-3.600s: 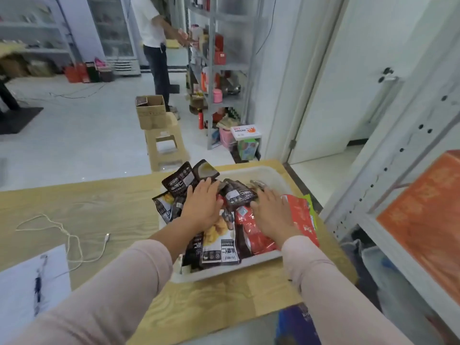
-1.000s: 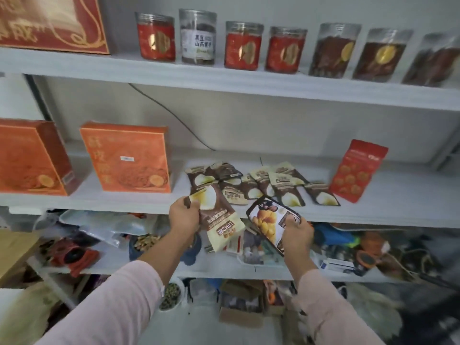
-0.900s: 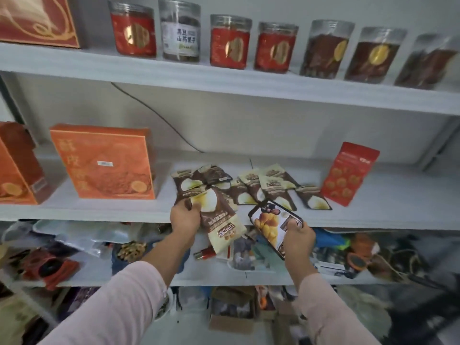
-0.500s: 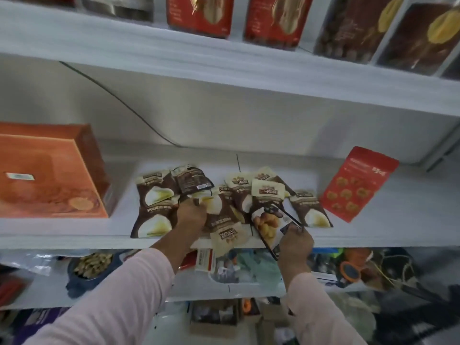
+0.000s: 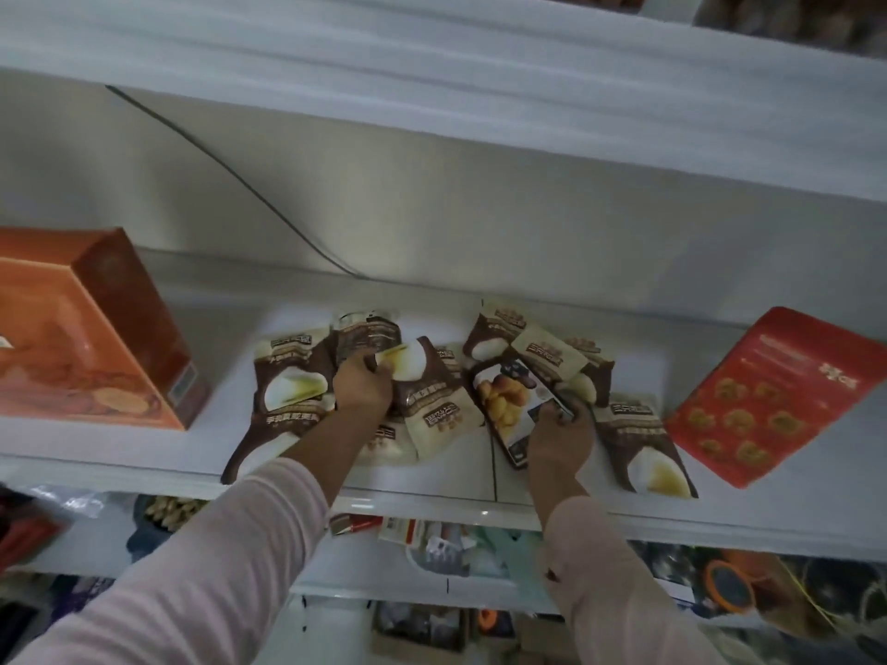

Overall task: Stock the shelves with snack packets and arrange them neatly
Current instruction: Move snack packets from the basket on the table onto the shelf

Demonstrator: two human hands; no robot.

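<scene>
Pink-sleeved left hand: over the middle shelf, knuckles toward the camera, fingers curled and gripping the top of a cream packet.
Cream packet: lies on the shelf with its print upside down, its lower end near the front edge, overlapping other packets under it.
Right hand: pink sleeve as well. It pinches the near end of a dark packet, thumb on its face.
Dark packet: shows a picture of yellow pieces. It is tilted, far end over the packets behind, near end in the right hand above the shelf front.
Between the two: cream packet and dark packet are just beside each other. Cannot tell if they touch.
Pile: brown-and-cream packets left of the left hand, overlapping, one reaching the front edge.
Cluster: more of the same behind the dark packet, fanned and overlapping.
Lone packet: lies flat, right of the right hand.
Red pouch: tilted, just beside the lone packet, at the right end of the shelf.
Orange box: at the left end of the shelf, apart from the pile.
Cable: dark, slanting down the back wall to the shelf behind the packets.
Lower shelf: mixed clutter, too blurred to name.
</scene>
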